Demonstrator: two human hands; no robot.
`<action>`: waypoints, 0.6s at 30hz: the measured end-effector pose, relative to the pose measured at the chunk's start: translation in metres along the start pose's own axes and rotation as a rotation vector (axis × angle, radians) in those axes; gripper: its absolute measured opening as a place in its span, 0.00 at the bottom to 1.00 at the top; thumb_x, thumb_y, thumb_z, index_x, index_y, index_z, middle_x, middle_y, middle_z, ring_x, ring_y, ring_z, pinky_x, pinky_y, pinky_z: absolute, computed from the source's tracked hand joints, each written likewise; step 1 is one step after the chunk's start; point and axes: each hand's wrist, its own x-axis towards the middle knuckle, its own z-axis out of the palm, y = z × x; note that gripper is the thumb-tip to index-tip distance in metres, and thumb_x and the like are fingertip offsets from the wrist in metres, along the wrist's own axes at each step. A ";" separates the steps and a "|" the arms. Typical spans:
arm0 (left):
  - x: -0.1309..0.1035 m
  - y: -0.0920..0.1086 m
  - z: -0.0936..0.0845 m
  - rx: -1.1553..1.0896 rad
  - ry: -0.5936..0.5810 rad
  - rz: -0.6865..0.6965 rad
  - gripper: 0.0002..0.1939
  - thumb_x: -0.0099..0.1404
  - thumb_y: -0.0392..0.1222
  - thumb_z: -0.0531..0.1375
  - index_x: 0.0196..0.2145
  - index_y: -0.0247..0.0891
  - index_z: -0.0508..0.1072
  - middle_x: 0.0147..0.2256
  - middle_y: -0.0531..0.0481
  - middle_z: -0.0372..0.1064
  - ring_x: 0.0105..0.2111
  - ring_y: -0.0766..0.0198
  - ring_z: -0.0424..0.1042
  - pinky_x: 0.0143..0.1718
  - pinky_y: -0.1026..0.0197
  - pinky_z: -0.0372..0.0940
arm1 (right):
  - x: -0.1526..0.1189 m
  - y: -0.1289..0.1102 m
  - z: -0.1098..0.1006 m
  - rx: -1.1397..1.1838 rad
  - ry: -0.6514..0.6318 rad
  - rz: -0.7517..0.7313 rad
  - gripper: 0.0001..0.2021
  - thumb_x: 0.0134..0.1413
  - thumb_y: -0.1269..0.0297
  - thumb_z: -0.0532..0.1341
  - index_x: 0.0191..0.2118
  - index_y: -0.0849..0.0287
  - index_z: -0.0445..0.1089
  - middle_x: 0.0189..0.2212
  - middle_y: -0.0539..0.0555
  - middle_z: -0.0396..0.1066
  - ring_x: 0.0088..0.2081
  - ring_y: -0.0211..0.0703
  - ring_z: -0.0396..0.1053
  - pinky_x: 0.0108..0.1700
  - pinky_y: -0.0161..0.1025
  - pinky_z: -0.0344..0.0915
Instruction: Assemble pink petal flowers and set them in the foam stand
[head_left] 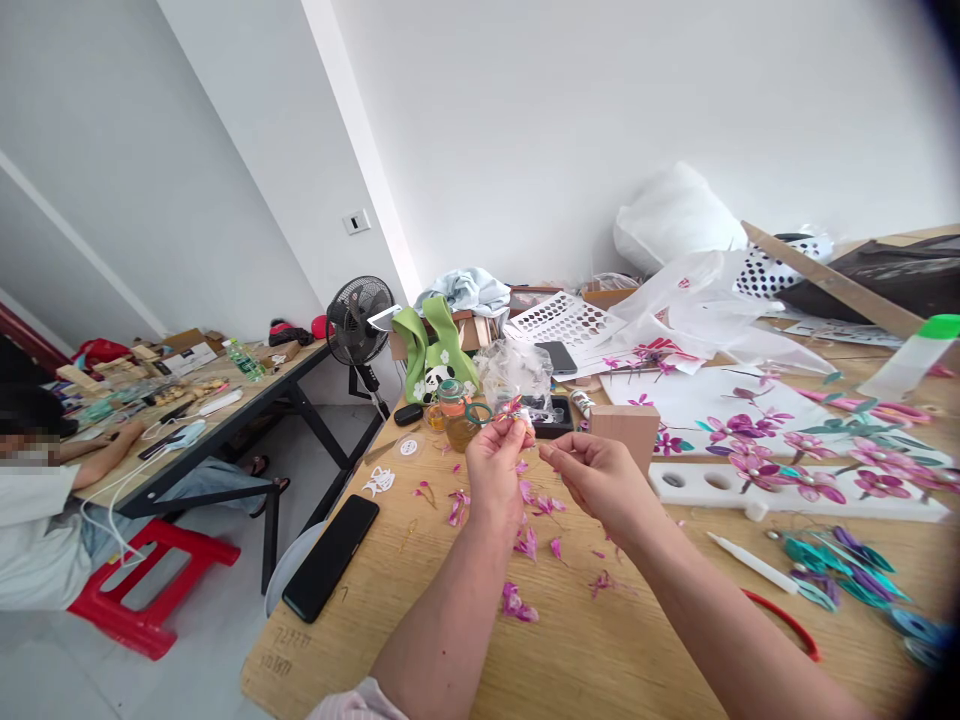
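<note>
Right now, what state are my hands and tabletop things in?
Left hand: pinching a small pink flower piece
Right hand: pinched shut, anything held too small to tell
Black rectangular phone at left: lying flat, unlit
Translucent bottle: green cap on
Slim white pen-shaped tool: lying flat
Loose magenta flower pieces: scattered

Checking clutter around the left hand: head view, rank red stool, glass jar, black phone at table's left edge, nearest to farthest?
From the left hand:
1. Glass jar, just beyond, slightly left
2. Black phone, table's left edge
3. Red stool, far left, on floor
</note>
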 end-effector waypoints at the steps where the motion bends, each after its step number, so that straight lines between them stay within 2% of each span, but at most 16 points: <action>1: 0.000 0.000 0.000 -0.004 -0.001 0.005 0.11 0.44 0.41 0.70 0.25 0.33 0.75 0.23 0.52 0.70 0.24 0.71 0.66 0.32 0.66 0.61 | 0.000 0.001 0.001 0.044 -0.012 0.016 0.18 0.39 0.48 0.65 0.24 0.59 0.64 0.08 0.40 0.50 0.12 0.27 0.41 0.15 0.30 0.36; 10: -0.003 0.002 0.003 -0.029 -0.014 -0.040 0.10 0.45 0.40 0.69 0.24 0.33 0.74 0.23 0.52 0.70 0.24 0.71 0.66 0.30 0.66 0.59 | -0.001 0.005 0.008 0.280 -0.091 0.070 0.17 0.39 0.51 0.67 0.24 0.59 0.63 0.07 0.39 0.50 0.09 0.25 0.39 0.12 0.29 0.33; 18: -0.001 0.003 0.001 -0.140 -0.091 -0.146 0.10 0.44 0.37 0.70 0.24 0.32 0.75 0.23 0.52 0.69 0.24 0.72 0.66 0.30 0.67 0.59 | -0.001 0.008 0.011 0.494 -0.192 0.147 0.19 0.36 0.54 0.70 0.24 0.59 0.62 0.08 0.39 0.52 0.08 0.24 0.44 0.12 0.27 0.36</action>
